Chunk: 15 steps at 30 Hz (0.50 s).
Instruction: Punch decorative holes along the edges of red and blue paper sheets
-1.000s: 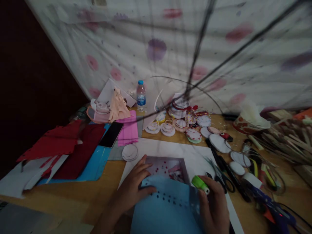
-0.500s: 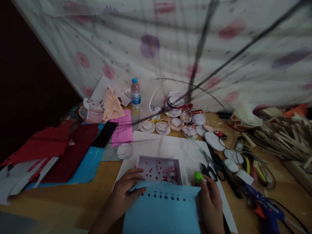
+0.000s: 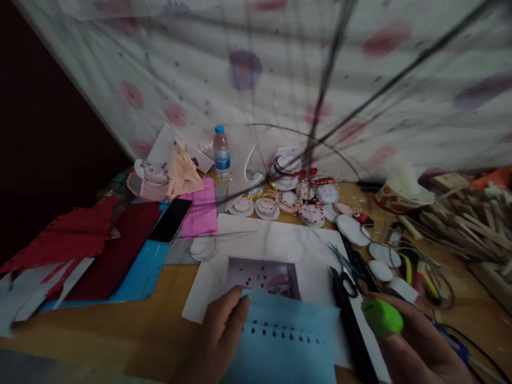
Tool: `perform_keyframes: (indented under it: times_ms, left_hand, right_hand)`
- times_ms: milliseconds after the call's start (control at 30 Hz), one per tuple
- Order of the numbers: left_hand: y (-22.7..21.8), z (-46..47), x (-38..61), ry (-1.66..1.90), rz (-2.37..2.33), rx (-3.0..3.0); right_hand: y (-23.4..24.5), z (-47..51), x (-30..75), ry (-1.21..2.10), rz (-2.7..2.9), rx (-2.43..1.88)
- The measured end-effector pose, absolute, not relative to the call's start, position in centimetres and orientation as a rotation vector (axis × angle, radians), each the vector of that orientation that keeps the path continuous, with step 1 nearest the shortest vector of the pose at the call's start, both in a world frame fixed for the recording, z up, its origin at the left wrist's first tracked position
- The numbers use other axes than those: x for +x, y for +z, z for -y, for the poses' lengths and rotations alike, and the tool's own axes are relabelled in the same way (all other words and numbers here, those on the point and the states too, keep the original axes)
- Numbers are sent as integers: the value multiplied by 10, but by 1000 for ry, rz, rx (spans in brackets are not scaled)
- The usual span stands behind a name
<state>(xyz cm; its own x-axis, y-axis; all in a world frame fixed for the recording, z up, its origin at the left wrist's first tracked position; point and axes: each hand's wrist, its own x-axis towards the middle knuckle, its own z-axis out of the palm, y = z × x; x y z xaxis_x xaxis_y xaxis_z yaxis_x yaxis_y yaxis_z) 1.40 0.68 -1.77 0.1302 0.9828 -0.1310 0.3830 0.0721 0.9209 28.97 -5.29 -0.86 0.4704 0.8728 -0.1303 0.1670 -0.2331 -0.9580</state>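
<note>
My left hand (image 3: 222, 336) pinches the upper left edge of a light blue paper sheet (image 3: 288, 346) that carries a row of small punched holes. My right hand (image 3: 416, 346) is closed round a green punch tool (image 3: 382, 317), held off the sheet's right side, above the table. Behind the sheet lies a shallow white box (image 3: 262, 274) with small red and pink cut-outs in it, resting on a large white sheet (image 3: 280, 240).
Black scissors (image 3: 352, 277) and a long black ruler (image 3: 352, 330) lie right of the box. Round paper decorations (image 3: 288, 200), a water bottle (image 3: 221, 153), a phone (image 3: 170, 228), red and pink sheets (image 3: 80, 237), a paper cup (image 3: 400, 200) and wooden sticks (image 3: 468, 224) crowd the table.
My right hand has lifted the green punch off the blue sheet's edge and moved it right and nearer the camera. My left hand still holds the sheet.
</note>
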Motion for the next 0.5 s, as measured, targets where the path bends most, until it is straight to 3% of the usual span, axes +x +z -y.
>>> perform_keyframes:
  times_ms: [200,500]
  left_hand:
    - [-12,0,40,791,-1369,1317]
    - [-12,-2,27,857,-1401,1574]
  right_hand:
    - [25,0,232,1344,1223,-1213]
    - [23,-27,215,1488,1436,-1248]
